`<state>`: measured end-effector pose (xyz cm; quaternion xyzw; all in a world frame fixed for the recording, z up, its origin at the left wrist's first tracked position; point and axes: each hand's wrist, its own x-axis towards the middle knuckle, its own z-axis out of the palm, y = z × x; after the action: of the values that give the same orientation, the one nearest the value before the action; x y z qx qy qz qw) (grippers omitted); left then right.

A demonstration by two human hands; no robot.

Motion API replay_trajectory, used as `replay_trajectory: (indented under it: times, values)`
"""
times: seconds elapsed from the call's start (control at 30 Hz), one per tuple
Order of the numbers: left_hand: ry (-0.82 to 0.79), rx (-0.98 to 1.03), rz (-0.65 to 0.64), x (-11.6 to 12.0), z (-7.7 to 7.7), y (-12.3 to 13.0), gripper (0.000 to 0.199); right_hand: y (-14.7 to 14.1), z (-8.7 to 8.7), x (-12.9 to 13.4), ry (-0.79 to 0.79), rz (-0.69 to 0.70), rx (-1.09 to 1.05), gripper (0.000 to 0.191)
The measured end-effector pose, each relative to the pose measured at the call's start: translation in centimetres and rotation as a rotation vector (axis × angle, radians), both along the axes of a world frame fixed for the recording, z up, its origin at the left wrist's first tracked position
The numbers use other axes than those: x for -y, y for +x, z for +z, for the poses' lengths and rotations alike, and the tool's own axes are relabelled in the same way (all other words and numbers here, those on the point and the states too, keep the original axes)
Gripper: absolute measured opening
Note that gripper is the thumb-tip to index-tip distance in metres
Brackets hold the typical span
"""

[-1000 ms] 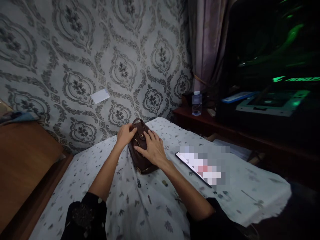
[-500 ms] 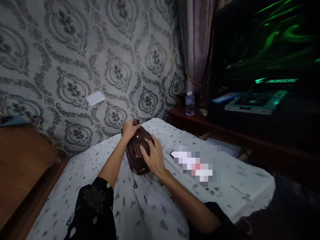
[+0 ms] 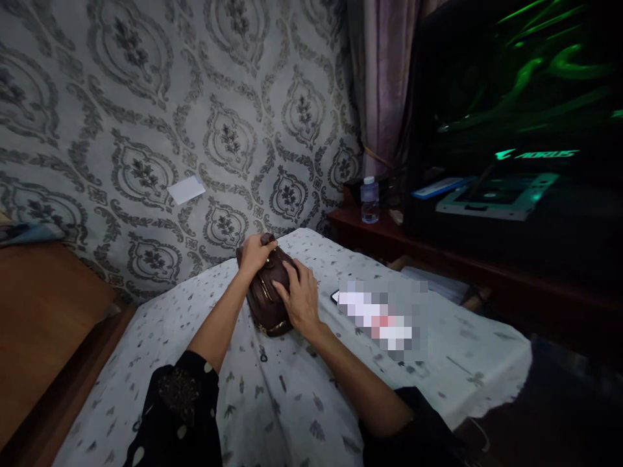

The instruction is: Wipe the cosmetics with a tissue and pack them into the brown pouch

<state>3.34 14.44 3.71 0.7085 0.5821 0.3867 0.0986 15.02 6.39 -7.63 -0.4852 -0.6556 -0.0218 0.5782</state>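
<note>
A small dark brown leather bag (image 3: 267,311) with gold zips and a short top handle lies on a white patterned sheet (image 3: 272,402). My left hand (image 3: 256,254) is closed on the bag's top end by the handle, thumb across the flap near a gold clasp. At the bag's right side, my right hand (image 3: 302,295) grips with its thumb on the front and its fingers over the far edge. The underside of the bag is hidden, as are some of my left fingertips.
A phone-like object (image 3: 335,296), mostly pixelated, lies right of the bag. A water bottle (image 3: 370,201) stands on a dark red desk (image 3: 348,224) beside a green-lit computer case (image 3: 525,110). The patterned wall (image 3: 146,130) rises behind; a brown wooden panel (image 3: 43,311) is at left.
My left thumb has shifted slightly right along the bag's top, now over the flap by the clasp. My right fingers have drawn closer together on its side. The bag has turned only slightly.
</note>
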Motion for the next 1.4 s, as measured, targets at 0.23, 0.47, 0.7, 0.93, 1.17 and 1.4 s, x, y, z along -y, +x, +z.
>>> replay_trajectory:
  times: [0.23,0.47,0.7,0.93,1.17,1.4]
  values:
    - [-0.004,-0.005,-0.101,1.1,0.6,-1.7,0.023,0.5,0.0,0.6,-0.012,0.074,-0.007,0.051]
    - [0.0,-0.031,-0.055,3.7,0.7,-5.7,0.02,-0.3,-0.2,1.3,0.01,0.086,0.051,0.064]
    - [0.045,-0.032,0.025,4.6,0.3,-5.8,0.021,-0.3,-0.3,1.1,-0.006,0.101,0.05,0.063]
    - [0.024,0.023,0.007,5.6,0.2,-5.3,0.024,-0.3,-0.2,1.2,0.005,0.091,0.053,0.062]
    - [-0.003,0.077,-0.044,6.2,-0.2,-5.3,0.024,-0.2,-0.1,1.1,0.003,0.118,0.0,0.068]
    - [0.048,0.048,-0.079,4.8,0.5,-3.7,0.018,0.1,-0.4,1.2,0.05,0.135,-0.096,0.044]
